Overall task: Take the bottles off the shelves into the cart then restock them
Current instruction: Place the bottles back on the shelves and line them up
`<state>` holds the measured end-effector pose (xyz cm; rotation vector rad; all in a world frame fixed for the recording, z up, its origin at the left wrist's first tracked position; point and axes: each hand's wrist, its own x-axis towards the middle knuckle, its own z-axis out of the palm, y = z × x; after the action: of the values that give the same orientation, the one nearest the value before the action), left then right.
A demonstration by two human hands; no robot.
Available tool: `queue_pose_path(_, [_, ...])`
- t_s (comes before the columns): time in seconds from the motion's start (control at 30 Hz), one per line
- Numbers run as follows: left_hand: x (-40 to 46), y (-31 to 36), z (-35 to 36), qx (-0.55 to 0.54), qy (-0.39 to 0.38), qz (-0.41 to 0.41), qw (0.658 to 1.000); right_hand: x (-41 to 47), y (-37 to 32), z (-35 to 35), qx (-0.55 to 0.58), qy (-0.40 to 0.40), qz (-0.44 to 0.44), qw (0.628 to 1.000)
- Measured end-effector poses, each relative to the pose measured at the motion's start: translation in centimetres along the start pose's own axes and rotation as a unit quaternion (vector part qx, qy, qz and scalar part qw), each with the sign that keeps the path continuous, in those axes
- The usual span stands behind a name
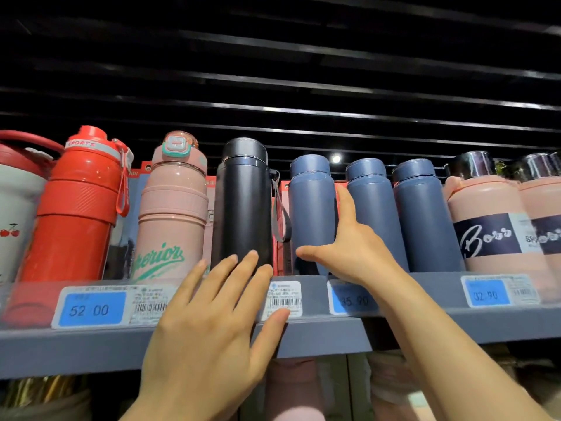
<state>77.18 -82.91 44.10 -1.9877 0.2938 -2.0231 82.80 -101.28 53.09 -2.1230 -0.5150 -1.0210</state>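
Note:
A row of bottles stands on a grey shelf (pixel 318 332) at head height: a red sports bottle (pixel 76 214), a pink bottle (pixel 170 214) with green lettering, a tall black flask (pixel 243 202) with a grey strap, three blue flasks and pink bottles with dark labels (pixel 488 220). My left hand (pixel 209 329) is spread flat in front of the shelf edge, its fingertips at the foot of the black flask, holding nothing. My right hand (pixel 349 241) reaches around the leftmost blue flask (pixel 311 208), thumb in front and fingers slipped between it and the second blue flask (pixel 375 208).
Price labels reading 52.00 (pixel 91 309), 35.90 and 32.90 (pixel 485 294) run along the shelf front. A white cup with a cherry print (pixel 15 214) stands at the far left. More bottles show dimly on the shelf below. Black slats run overhead.

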Motion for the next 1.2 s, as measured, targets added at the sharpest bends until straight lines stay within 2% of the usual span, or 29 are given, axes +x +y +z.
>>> queue_pose_path(0.13, [-0.2,0.4,0.0,-0.002,0.009,-0.017,1.0,-0.4,0.0,0.0,-0.005,0.023,0.003,1.0])
queue_pose_path(0.33, [-0.3,0.5,-0.3,-0.003,0.003,-0.02,1.0,-1.4,-0.4,0.3,-0.072,0.068,-0.01,0.995])
queue_pose_path(0.6, [-0.4,0.5,-0.4,-0.023,-0.001,-0.03,0.999,-2.6,-1.7,0.4,-0.126,0.083,0.018,0.988])
queue_pose_path(0.8, [-0.5,0.7,-0.4,-0.033,0.002,-0.04,0.999,-3.0,-1.4,1.5,-0.117,0.119,0.038,0.985])
queue_pose_path(1.2, [-0.6,1.0,-0.3,-0.042,0.01,-0.057,0.997,-3.6,-1.7,1.6,-0.105,0.131,0.05,0.985])
